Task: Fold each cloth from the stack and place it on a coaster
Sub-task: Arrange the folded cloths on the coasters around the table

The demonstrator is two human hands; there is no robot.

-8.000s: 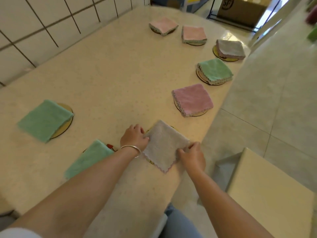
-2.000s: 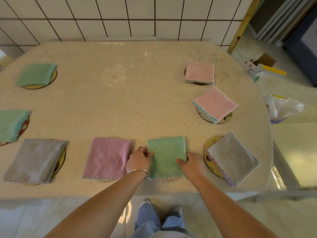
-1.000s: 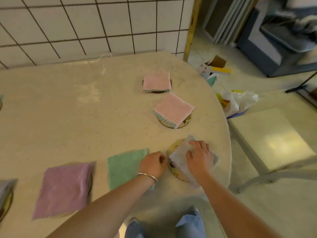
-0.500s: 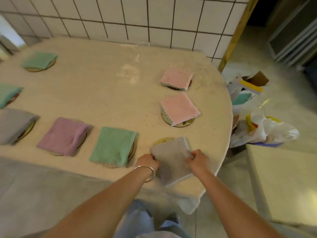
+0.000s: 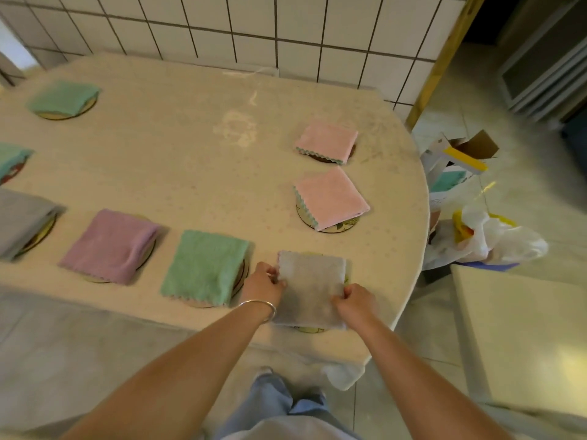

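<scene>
On the far left of the table [image 5: 190, 173] a green cloth [image 5: 62, 97] sits folded on a round coaster [image 5: 83, 110] near the wall. Below it, at the left edge, you can see part of a teal cloth [image 5: 11, 158], and under that a grey cloth at the edge [image 5: 22, 219], each lying on a coaster. Next comes a purple cloth [image 5: 109, 246], folded and covering most of its coaster. Just beside it on the right is a green cloth near your hand [image 5: 205, 268], also folded on a coaster. Your left hand [image 5: 263, 282], with a silver bracelet [image 5: 259, 308] on the wrist, pinches the left edge of the grey cloth [image 5: 311, 289] with curled fingers. That grey cloth is folded into a square and lies flat near the front edge of the table, on top of a yellow coaster [image 5: 309, 329] that peeks out under it. Your right hand [image 5: 355, 300] grips the right edge of the same cloth, fingers curled around it. Farther back on the right, a pink cloth [image 5: 332, 198] rests tilted on a coaster, and behind it another pink cloth by the wall side [image 5: 327, 140] rests on a dark coaster. On the floor to the right of the table you have a white plastic bag [image 5: 495, 239] and an open cardboard box [image 5: 463, 154].
</scene>
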